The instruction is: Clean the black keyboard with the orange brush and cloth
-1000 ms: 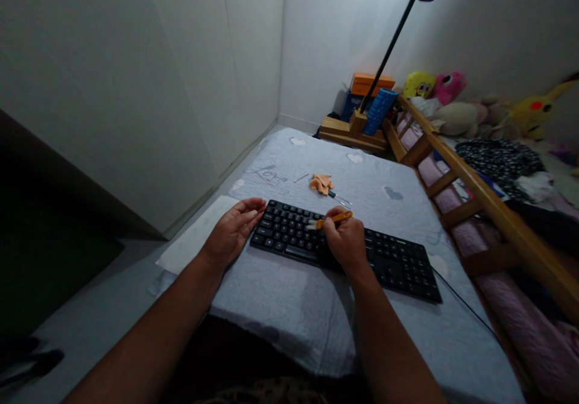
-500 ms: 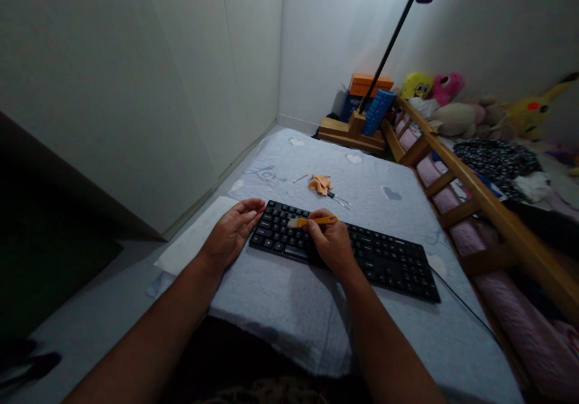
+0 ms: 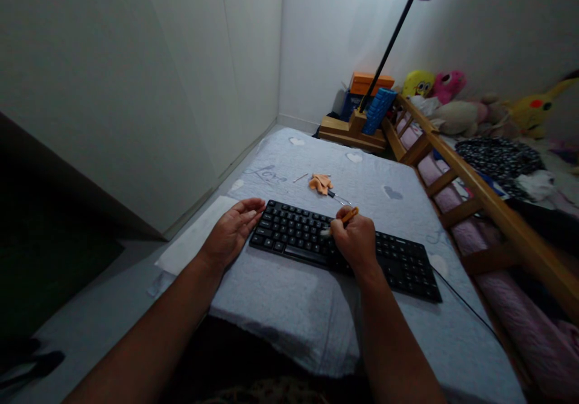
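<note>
A black keyboard (image 3: 294,238) lies slantwise on the cloth-covered table. My right hand (image 3: 356,241) is closed round the orange-yellow handle of a small brush (image 3: 350,213). The pale bristles touch or hover just over the keys near the keyboard's middle; I cannot tell which. At the keyboard's left end rests my left hand (image 3: 233,229), fingers stretched out and loosely bent, the tips against its edge. Beyond the keyboard sit a crumpled orange cloth (image 3: 321,184), a two-pronged tool (image 3: 338,198) with a dark handle, and a thin cotton swab (image 3: 300,178).
A white sheet (image 3: 192,235) lies under my left forearm's side of the table. The keyboard's cable (image 3: 465,300) runs off to the right. A wooden bed rail (image 3: 479,196) borders the right side, a pale wardrobe (image 3: 181,90) the left. A lamp pole (image 3: 391,48) rises at the back.
My right hand has moved right along the keyboard with the brush, whose handle now points up more steeply. My left hand stays in place.
</note>
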Motion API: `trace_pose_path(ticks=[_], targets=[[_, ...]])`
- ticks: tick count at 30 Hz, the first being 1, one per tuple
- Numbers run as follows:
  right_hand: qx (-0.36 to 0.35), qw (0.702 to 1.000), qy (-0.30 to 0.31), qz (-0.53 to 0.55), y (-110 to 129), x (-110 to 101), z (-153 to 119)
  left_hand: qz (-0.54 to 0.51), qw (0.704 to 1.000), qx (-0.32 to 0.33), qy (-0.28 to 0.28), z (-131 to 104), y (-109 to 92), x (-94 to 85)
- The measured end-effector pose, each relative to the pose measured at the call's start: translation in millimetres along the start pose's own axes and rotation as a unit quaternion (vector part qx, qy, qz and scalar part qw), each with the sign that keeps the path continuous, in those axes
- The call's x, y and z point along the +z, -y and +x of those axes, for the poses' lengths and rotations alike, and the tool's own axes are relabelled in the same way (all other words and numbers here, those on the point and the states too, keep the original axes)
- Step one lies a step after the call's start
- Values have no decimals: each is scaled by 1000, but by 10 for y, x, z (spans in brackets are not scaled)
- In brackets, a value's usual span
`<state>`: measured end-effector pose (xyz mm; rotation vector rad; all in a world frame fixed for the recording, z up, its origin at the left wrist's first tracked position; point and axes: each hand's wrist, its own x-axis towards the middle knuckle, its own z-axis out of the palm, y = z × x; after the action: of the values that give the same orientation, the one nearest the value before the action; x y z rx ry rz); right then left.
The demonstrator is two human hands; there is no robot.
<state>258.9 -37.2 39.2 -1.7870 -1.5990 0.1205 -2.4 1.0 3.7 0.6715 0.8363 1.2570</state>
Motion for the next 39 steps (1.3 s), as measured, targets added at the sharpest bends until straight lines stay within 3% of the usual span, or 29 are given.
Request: trace_pose_path(ticks=[5, 10, 13, 19, 27, 31, 34, 39], targets=[[17, 994, 4, 106, 3, -15, 6, -2, 1000, 0, 1, 16, 11, -20], [19, 973, 76, 219, 55, 92, -50, -2, 1000, 1, 1, 9, 0, 3], [5, 978, 97, 186, 65, 114, -60, -3, 1000, 2, -2, 1, -8, 9], [0, 998, 55, 29, -15, -4, 12, -3, 1000, 2, -6, 2, -2, -3], [10, 999, 35, -34, -113, -160, 65, 2, 1000, 3, -4, -7, -6, 19], [28, 999, 3, -20, -140, -237, 76, 10, 1000, 4, -9, -18, -19, 32], [36, 998, -6, 58, -128, -254, 67, 13, 1000, 2, -8, -28, -30, 45], [24, 988, 73, 137, -90, -202, 54, 9, 1000, 3, -11, -34, -32, 56]])
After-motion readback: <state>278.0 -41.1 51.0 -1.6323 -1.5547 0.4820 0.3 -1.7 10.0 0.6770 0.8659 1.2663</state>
